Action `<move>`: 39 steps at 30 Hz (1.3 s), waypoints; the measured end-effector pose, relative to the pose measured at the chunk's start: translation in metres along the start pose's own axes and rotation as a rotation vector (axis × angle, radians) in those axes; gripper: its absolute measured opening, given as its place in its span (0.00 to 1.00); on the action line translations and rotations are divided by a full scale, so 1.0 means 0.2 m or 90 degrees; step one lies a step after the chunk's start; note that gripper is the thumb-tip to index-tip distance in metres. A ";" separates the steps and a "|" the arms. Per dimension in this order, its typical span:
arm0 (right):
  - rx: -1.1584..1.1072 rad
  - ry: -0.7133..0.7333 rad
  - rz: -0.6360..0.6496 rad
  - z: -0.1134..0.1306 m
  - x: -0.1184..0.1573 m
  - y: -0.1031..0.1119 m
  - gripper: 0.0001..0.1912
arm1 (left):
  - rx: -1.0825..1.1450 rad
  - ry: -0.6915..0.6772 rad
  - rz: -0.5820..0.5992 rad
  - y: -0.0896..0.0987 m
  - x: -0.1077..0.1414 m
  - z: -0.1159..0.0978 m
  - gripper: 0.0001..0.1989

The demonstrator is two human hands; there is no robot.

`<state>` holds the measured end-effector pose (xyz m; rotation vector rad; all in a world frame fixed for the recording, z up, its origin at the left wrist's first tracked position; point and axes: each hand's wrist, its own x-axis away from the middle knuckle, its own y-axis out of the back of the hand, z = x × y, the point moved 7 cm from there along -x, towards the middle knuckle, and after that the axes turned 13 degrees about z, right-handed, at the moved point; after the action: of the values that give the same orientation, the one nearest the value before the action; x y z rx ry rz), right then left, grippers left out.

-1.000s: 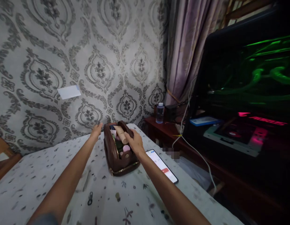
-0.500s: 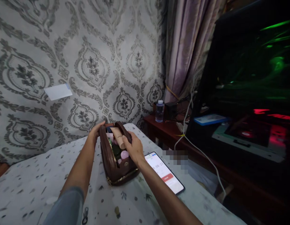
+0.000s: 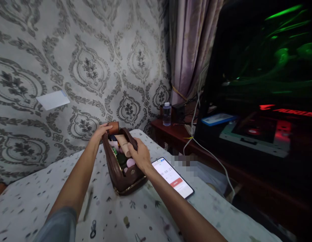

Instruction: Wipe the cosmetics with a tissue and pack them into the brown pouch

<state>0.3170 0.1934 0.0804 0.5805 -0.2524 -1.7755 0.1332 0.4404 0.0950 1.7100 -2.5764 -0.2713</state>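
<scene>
A dark brown toiletry bag stands unzipped on the bed, its top gaping. Inside are a beige squeeze tube, a pink round-topped item and a dark green round item. My left hand is at the far left corner, fingers closed over an orange-brown flap-like piece standing up at the far end; whether it belongs to the bag is unclear. My right hand grips the bag's right side by the handle, thumb against the tube. Its other fingers are partly hidden.
A phone with a lit timer lies right of the bag on the patterned bedsheet. Beyond the bed, a clear bottle stands on a red-brown table. White cables hang there. Patterned wallpaper rises behind.
The orange-brown piece at the bag's far end now stands higher, with my left fingers over it. My right hand keeps its place on the bag. The whole view has shifted slightly.
</scene>
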 end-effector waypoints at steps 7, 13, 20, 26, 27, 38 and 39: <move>0.007 -0.003 0.018 0.03 0.01 0.01 0.24 | -0.034 -0.101 0.031 -0.07 0.15 -0.16 0.24; 0.011 -0.010 0.020 0.05 0.02 0.01 0.21 | -0.067 -0.158 0.048 -0.18 0.22 -0.24 0.29; 0.006 0.000 0.018 0.05 0.02 0.01 0.21 | -0.124 -0.238 0.077 -0.24 0.30 -0.29 0.33; -0.002 0.005 0.008 0.04 0.01 0.01 0.21 | -0.251 -0.275 0.029 -0.24 0.36 -0.33 0.20; -0.004 0.004 0.006 0.03 0.01 0.00 0.21 | -0.276 -0.280 0.026 -0.25 0.38 -0.34 0.18; -0.070 0.046 -0.042 0.01 0.02 0.00 0.25 | -0.477 -0.323 0.080 -0.45 0.65 -0.42 0.27; -0.085 0.058 -0.051 0.01 0.02 0.00 0.25 | -0.488 -0.331 0.090 -0.47 0.69 -0.43 0.27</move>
<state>0.3148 0.1884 0.0819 0.5804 -0.0475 -1.8223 0.1763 0.2684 0.1550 1.2616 -2.3307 -1.6185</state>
